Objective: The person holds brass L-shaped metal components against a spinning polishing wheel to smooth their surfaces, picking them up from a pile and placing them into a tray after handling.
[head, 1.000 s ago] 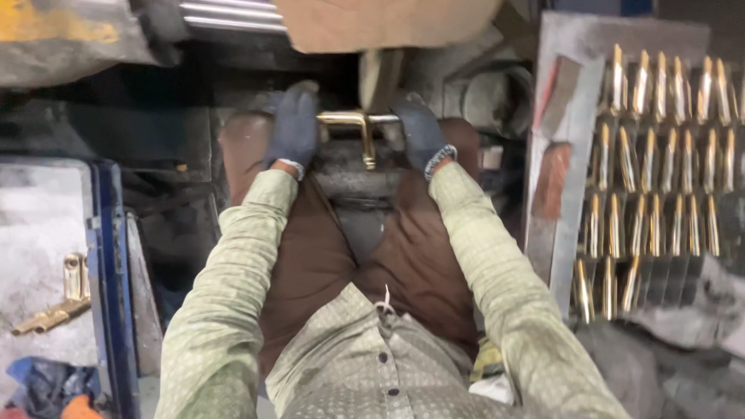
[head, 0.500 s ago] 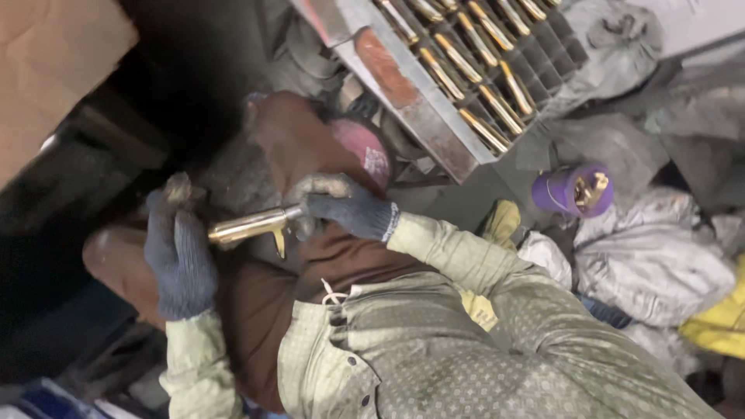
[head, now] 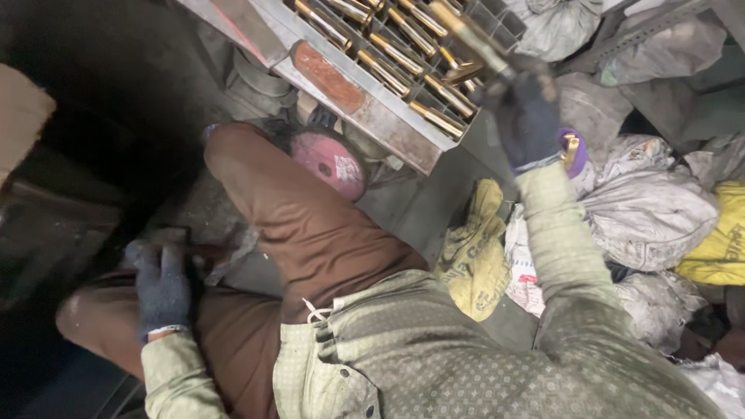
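We no longer hold the brass handle (head: 466,35) w/ both hands over our lap. Right hand (head: 528,109) now has it alone, stretched up to the metal tray (head: 365,97) of brass pieces, handle blurred above the slots. Left hand (head: 161,283) is off it, dropped flat by our left knee. Our view has swung right.

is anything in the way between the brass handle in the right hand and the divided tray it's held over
Nothing visible. The right hand holds the brass handle just above the metal tray; only other brass pieces lie in the slots below.
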